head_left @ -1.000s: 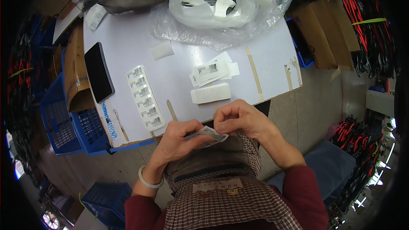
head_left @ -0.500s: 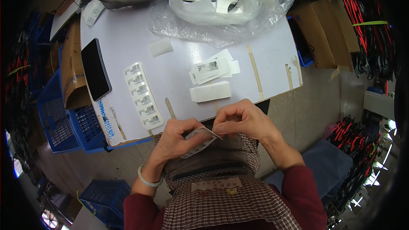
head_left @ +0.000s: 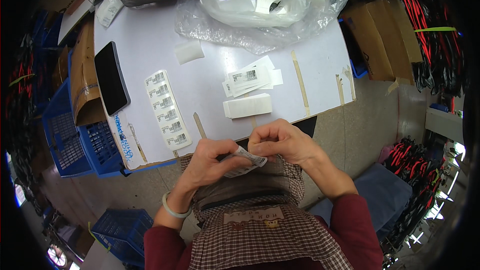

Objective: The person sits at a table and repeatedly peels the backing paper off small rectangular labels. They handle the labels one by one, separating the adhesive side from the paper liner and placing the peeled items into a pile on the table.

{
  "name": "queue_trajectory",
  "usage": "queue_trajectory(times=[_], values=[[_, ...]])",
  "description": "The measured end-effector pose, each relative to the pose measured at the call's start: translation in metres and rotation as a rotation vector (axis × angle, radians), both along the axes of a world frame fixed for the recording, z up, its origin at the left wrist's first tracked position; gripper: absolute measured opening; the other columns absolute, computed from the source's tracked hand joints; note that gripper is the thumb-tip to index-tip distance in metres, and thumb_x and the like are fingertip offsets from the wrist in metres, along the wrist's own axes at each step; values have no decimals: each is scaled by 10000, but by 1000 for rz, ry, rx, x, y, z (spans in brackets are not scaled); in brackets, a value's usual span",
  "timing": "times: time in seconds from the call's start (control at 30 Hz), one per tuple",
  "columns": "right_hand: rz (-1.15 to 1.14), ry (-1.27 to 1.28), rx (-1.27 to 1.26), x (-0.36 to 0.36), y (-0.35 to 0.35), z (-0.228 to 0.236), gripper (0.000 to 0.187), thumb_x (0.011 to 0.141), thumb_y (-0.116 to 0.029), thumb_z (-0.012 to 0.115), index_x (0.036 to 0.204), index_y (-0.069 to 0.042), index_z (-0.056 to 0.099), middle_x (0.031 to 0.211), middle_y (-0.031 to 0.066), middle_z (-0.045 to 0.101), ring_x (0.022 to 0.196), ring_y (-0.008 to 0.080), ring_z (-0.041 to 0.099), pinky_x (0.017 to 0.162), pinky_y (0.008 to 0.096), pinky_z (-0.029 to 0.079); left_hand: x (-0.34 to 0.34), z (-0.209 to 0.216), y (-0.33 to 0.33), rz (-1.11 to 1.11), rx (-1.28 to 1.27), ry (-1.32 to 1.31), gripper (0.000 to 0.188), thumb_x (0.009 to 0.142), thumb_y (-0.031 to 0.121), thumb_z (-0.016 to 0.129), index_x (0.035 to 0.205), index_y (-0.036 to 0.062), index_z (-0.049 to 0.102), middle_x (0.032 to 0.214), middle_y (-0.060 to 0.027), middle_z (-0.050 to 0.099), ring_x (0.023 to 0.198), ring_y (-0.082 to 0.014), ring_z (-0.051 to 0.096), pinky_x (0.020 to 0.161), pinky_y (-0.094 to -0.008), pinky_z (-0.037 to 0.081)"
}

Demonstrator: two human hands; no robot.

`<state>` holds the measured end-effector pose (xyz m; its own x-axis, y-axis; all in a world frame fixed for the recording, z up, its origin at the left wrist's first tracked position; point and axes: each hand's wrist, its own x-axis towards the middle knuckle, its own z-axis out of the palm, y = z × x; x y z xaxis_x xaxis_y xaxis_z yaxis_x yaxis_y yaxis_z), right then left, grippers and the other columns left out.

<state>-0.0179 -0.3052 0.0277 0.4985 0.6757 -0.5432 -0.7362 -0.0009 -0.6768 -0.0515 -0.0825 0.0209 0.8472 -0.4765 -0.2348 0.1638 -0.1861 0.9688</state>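
Observation:
Just off the table's front edge, my left hand [head_left: 212, 161] is closed round a strip of printed barcode labels [head_left: 240, 169], thumb on top. The strip is bent and its printed face partly shows. My right hand [head_left: 280, 142] meets it at the strip's upper edge, thumb and forefinger pinched together; whatever lies between them is hidden. On the table ahead are a neat stack of blank white cards [head_left: 248, 106] and, beyond it, a loose fanned pile of white cards [head_left: 252, 80], the top one bearing a barcode label. A sheet of barcode labels [head_left: 168, 111] lies to the left.
A black phone [head_left: 112, 79] rests at the table's left edge. Clear plastic bags [head_left: 235, 35] holding white label strips fill the far side. A small white paper piece [head_left: 189, 52] lies mid-table. Cardboard boxes [head_left: 382, 40] and blue crates [head_left: 122, 235] stand around the table.
The label strip has turned in my left hand, so more of its printed face shows at the right end. My right fingers have shifted slightly left and stay pinched.

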Motion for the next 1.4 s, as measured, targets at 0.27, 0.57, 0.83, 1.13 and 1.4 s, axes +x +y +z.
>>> queue_trajectory(times=[0.27,0.57,0.83,1.13,1.4], values=[[-49,-102,-251,2,5,3,168,870,-179,703,842,-13,703,673,-14,615,578,41,516,510,193,397,-19,1,-20,309,-124,79,326,887,97,708,1189,29,607,731,-85,697,673,-58,627,580,-223,480],[-331,-903,-413,-23,6,4,183,742,0,776,898,-2,680,1051,94,612,979,206,588,748,278,503,-25,2,-26,392,-253,255,251,928,53,656,1136,-48,559,918,-112,715,815,-110,675,704,-221,546],[-520,-909,-456,3,-9,3,163,786,-37,762,910,-8,660,1006,86,638,864,127,575,698,242,469,-20,2,-12,532,-149,347,155,934,26,621,1066,-49,587,879,-123,717,770,-129,685,679,-236,550],[-248,-1248,-691,21,-6,13,419,744,-8,750,1148,-39,641,1023,100,652,942,226,601,805,314,493,34,17,-5,264,525,115,270,822,177,783,929,-44,670,702,-64,656,600,-85,601,546,-222,465],[23,-1373,-661,27,-7,-1,681,718,32,710,1364,-118,551,1131,93,638,1002,277,578,873,377,505,22,-4,-23,268,696,-425,349,746,264,819,902,30,612,733,-110,648,583,-271,646,505,-360,481]])
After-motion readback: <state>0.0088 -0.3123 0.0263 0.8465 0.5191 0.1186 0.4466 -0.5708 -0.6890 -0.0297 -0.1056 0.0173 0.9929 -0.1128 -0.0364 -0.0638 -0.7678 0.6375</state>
